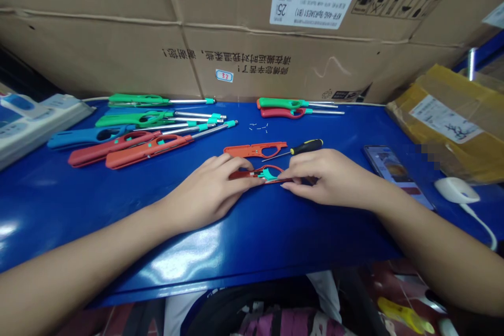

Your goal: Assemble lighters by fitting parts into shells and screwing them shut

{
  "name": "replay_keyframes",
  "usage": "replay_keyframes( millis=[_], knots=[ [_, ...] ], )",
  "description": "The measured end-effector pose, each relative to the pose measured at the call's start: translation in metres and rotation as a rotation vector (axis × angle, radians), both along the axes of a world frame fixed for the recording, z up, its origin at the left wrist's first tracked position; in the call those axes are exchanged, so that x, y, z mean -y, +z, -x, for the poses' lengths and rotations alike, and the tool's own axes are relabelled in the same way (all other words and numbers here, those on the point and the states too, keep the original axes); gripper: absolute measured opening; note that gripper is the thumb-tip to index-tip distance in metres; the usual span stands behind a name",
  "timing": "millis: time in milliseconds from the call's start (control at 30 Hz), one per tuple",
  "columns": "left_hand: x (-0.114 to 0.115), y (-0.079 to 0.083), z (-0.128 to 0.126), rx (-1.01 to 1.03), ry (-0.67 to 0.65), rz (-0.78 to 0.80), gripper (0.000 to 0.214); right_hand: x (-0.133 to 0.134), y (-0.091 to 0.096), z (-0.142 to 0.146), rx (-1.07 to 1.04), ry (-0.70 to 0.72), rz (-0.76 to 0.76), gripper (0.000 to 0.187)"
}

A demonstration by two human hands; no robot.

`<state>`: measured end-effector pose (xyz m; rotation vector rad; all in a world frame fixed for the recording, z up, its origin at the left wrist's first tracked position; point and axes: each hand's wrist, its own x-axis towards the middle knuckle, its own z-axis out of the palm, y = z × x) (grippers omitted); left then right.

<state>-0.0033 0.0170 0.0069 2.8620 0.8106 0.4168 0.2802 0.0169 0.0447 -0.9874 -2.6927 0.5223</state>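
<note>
An opened red lighter half (263,174) with a teal trigger inside lies on the blue table (129,199). My left hand (207,189) pinches its left end, and my right hand (331,176) pinches its right end, fingers closed on it. Just behind it lies the other red shell half (255,149). A screwdriver with a black and yellow handle (305,147) rests beside that shell, touching neither hand.
Several long-nosed lighters, green, blue and red (134,134), lie at the back left. A green and red pair (293,107) lies further right, with small loose pins (259,127) nearby. A phone (389,165), a white mouse (457,190), a wrapped parcel (452,115) and cardboard boxes (236,26) surround the area.
</note>
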Motion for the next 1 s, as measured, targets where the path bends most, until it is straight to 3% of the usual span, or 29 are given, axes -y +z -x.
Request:
replay_keyframes(
  millis=[367,1000],
  knots=[
    [0.0003,0.0015,0.0004,-0.018,-0.001,0.007,0.042,0.0056,0.0060,0.0070,0.087,-0.014,0.093,0.022],
    [0.0008,0.0014,0.0001,-0.009,-0.011,-0.017,0.043,0.0079,0.0070,0.0068,0.095,-0.020,0.122,0.025]
  ],
)
